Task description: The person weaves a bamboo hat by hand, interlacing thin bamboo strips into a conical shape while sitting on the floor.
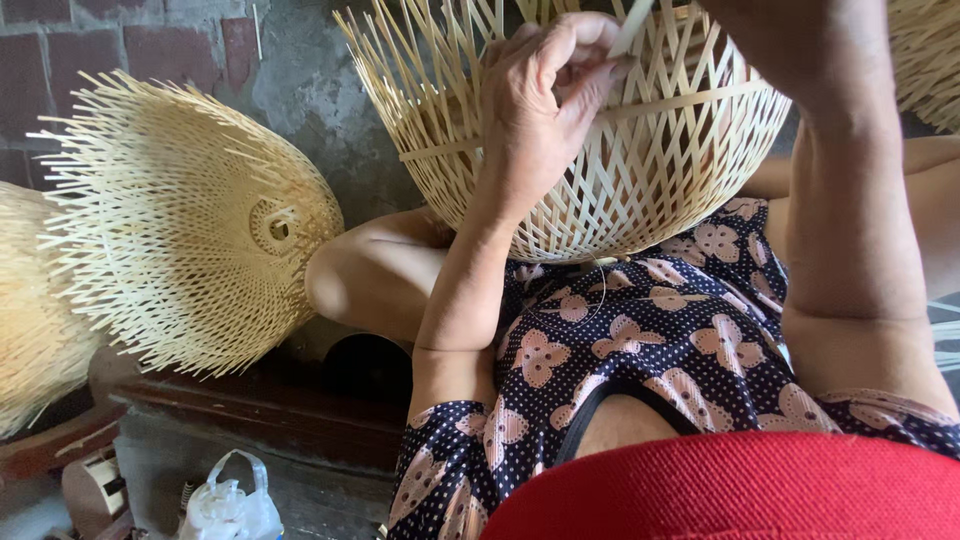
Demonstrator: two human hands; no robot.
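A half-woven bamboo basket (640,170) rests on my lap, its open lattice bowl facing me and loose strip ends sticking up at the rim. My left hand (545,95) presses against the basket's outer side and pinches a flat bamboo strip (632,25) between thumb and fingers near the top. My right forearm reaches up along the right side of the basket; the right hand itself is cut off by the top edge of the picture.
A finished domed bamboo weave (200,230) with bristling strip ends lies at left, another bamboo piece (35,320) at the far left edge. More weave (930,60) shows at top right. A dark wooden step (260,410) and a white plastic bag (230,505) lie below.
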